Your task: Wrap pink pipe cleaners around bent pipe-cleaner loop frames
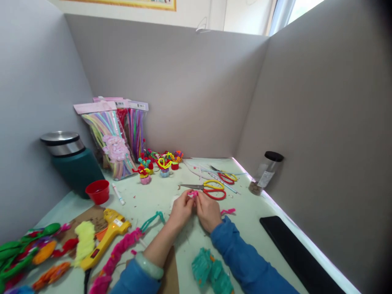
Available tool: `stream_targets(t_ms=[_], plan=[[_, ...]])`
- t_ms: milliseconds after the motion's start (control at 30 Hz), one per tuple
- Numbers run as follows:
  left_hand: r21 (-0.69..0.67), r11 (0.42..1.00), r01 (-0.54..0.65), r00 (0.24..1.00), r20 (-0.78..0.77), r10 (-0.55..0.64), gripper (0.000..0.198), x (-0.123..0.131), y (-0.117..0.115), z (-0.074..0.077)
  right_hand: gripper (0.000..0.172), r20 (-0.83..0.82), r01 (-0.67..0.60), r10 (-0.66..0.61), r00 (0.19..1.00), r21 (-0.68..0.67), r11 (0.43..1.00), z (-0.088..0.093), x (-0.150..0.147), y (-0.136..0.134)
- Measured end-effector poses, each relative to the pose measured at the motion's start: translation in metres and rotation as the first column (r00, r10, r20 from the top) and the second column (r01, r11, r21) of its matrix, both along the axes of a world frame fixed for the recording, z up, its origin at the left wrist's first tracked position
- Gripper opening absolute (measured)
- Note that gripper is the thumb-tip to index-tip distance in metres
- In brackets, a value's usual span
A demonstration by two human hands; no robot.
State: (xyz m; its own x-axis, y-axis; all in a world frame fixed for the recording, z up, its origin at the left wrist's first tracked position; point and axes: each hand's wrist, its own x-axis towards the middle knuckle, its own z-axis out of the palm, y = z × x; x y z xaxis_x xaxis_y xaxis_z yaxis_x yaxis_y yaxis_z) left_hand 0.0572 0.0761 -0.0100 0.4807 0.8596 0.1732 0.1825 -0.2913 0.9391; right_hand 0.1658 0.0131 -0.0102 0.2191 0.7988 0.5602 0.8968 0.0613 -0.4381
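Note:
Both hands meet over the middle of the table, fingers closed on a small piece of pink pipe cleaner [193,194]. My left hand [180,210] pinches it from one side, my right hand [208,211] from the other. Just beyond the fingertips lie scissors [215,192] with red and yellow handles. Another bit of pink pipe cleaner [228,211] pokes out beside my right wrist. A long fuzzy magenta strand [118,253] with a teal looped end lies left of my left forearm. Between my forearms and the near edge sits a crumpled teal piece [211,271].
At left are a yellow glue gun [105,239], red cup [98,192], marker [118,194], teal bottle [75,165] and bright fuzzy pieces [39,253]. Pipe-cleaner bags [112,139] and small figures [162,163] stand behind. A jar [263,175] and black strip [297,253] are right.

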Motion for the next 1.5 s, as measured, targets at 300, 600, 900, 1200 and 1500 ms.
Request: stream_targets(t_ms=[300,600,900,1200,1500], plan=[[-0.036,0.998,-0.059,0.996,-0.062,0.057,0.031,-0.012,0.015,0.009,0.030,-0.334,-0.055,0.106,0.937,0.158,0.986,0.003,0.007,-0.003],[-0.047,0.989,-0.137,0.990,0.024,0.138,0.026,-0.006,0.013,0.003,0.023,-0.132,-0.175,0.184,0.974,0.072,0.982,0.005,0.004,-0.005],[0.223,0.973,0.059,0.980,-0.199,-0.013,0.031,-0.005,-0.004,0.020,0.028,-0.360,0.054,0.016,0.933,0.183,0.982,-0.002,0.021,-0.001],[0.507,0.862,0.008,0.789,-0.533,0.306,0.033,-0.024,0.000,0.025,0.029,-0.241,0.167,-0.110,0.964,0.233,0.958,0.000,0.046,-0.003],[0.323,0.926,-0.195,0.886,-0.346,0.308,0.036,-0.044,0.028,0.029,0.025,-0.093,0.232,-0.219,0.971,0.168,0.958,0.001,0.074,0.001]])
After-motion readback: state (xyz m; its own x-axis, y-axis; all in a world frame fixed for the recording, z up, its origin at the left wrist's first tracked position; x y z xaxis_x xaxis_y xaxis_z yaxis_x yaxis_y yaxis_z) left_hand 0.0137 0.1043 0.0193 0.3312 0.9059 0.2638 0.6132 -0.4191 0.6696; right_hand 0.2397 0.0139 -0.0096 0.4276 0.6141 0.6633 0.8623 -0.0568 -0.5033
